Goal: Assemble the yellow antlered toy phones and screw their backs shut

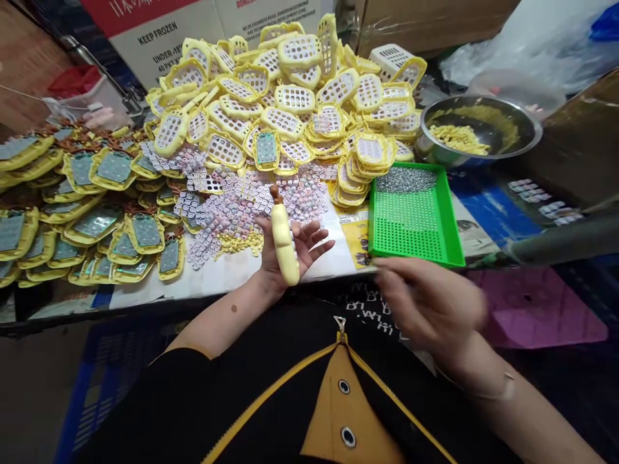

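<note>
My left hand (290, 248) is palm up at the table's near edge, with a pale yellow toy-phone shell (284, 241) standing on edge in it, a brown knob at its top. The fingers are spread and only loosely cradle the shell. My right hand (428, 303) hovers lower right, just below the green tray (449, 238); it is smeared by motion and its fingers cannot be made out. Loose white and pink keypad sheets (232, 206) lie just beyond my left hand.
A big heap of yellow perforated shells (290, 96) fills the table's back. Shells fitted with grey boards (97, 219) lie in rows at the left. A steel bowl (483, 119) of small yellow parts stands back right. Cardboard boxes (164, 32) stand behind.
</note>
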`<state>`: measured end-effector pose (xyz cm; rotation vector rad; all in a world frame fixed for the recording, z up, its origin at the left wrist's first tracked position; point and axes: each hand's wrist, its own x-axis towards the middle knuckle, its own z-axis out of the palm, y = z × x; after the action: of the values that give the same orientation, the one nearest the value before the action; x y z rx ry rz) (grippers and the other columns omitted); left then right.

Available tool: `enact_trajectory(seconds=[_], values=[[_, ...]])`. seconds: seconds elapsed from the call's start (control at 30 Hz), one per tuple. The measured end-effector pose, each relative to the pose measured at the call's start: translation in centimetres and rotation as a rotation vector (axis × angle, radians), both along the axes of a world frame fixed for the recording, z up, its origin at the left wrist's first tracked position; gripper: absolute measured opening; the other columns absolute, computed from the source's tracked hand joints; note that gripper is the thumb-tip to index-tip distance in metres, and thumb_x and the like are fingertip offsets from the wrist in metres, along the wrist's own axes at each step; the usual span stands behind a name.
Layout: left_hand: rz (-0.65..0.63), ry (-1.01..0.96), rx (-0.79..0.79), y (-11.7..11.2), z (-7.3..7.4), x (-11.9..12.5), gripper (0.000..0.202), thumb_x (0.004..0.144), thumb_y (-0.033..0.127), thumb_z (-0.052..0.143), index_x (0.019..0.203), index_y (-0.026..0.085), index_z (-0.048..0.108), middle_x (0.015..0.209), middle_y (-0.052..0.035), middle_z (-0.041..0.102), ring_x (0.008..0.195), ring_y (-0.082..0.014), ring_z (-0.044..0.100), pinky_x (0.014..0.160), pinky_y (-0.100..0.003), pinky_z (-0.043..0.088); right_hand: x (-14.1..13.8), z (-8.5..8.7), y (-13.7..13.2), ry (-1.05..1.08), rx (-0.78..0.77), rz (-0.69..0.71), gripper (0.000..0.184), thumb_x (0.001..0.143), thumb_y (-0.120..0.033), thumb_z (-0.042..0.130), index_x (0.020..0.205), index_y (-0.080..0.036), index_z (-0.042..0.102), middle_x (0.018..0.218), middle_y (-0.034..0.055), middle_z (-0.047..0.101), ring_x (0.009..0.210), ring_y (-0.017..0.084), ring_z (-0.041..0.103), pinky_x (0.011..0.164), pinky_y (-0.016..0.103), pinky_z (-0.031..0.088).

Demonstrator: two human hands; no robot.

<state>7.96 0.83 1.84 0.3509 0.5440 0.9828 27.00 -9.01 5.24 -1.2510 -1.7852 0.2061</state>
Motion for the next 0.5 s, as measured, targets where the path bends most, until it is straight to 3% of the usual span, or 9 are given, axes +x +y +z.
enact_trajectory(seconds=[0.07,0.17,0.27,0.33,0.4,0.5], values=[[0.011,-0.012,0.031,-0.4,-0.2,-0.5,0.068,0.077,0.085,0.05,0.071,0.019,0.067,0.093,-0.0056,0.075,0.093,-0.024,0.071,0.098,-0.044,0.051,-3.0,-0.7,1.7,-0.119,0.065,0.082,0.029,0.098,-0.04,0.054,0.111,-0.017,0.066,0.082,0.0044,0.074,0.068,0.015,0.068,0.064,0.026,0.055],[-0.036,-0.012,0.101,-1.0,-0.8,-1.6,0.064,0.065,0.08,0.069,0.09,0.021,0.073,0.104,-0.0047,0.075,0.112,-0.0269,0.067,0.101,-0.038,0.051,-6.8,-1.5,4.2,-0.266,0.11,0.098,0.066,0.096,-0.063,0.039,0.129,-0.007,0.056,0.103,0.0171,0.074,0.086,0.025,0.071,0.071,0.035,0.059],[-0.039,-0.005,0.151,-1.5,-1.5,-2.8,0.061,0.061,0.071,0.08,0.099,0.023,0.073,0.119,-0.0028,0.071,0.137,-0.0301,0.052,0.111,-0.036,0.046,-8.9,-2.3,5.2,-0.313,0.174,0.01,0.059,0.1,-0.049,0.038,0.131,-0.002,0.054,0.105,0.0209,0.072,0.09,0.027,0.068,0.072,0.039,0.058],[0.012,0.033,0.168,-1.7,-1.7,-3.2,0.058,0.062,0.068,0.081,0.101,0.025,0.073,0.125,-0.0006,0.069,0.143,-0.0287,0.045,0.113,-0.033,0.044,-9.4,-3.1,5.3,-0.305,0.231,-0.02,0.049,0.1,-0.038,0.043,0.132,-0.002,0.053,0.102,0.0199,0.071,0.086,0.027,0.066,0.071,0.038,0.055],[0.026,0.091,0.17,-1.8,-1.7,-3.2,0.06,0.06,0.068,0.083,0.1,0.024,0.073,0.124,-0.0013,0.069,0.142,-0.0281,0.046,0.11,-0.032,0.045,-9.4,-3.8,5.3,-0.282,0.267,-0.009,0.049,0.098,-0.035,0.047,0.135,-0.002,0.051,0.103,0.0196,0.071,0.087,0.027,0.065,0.073,0.039,0.054],[0.003,0.198,0.162,-1.4,-1.2,-3.3,0.071,0.056,0.073,0.081,0.102,0.021,0.071,0.118,-0.0055,0.071,0.127,-0.0278,0.058,0.101,-0.032,0.05,-8.5,-4.7,5.7,-0.216,0.184,0.047,0.054,0.099,-0.039,0.045,0.142,-0.008,0.046,0.108,0.0183,0.068,0.093,0.027,0.064,0.077,0.04,0.055]])
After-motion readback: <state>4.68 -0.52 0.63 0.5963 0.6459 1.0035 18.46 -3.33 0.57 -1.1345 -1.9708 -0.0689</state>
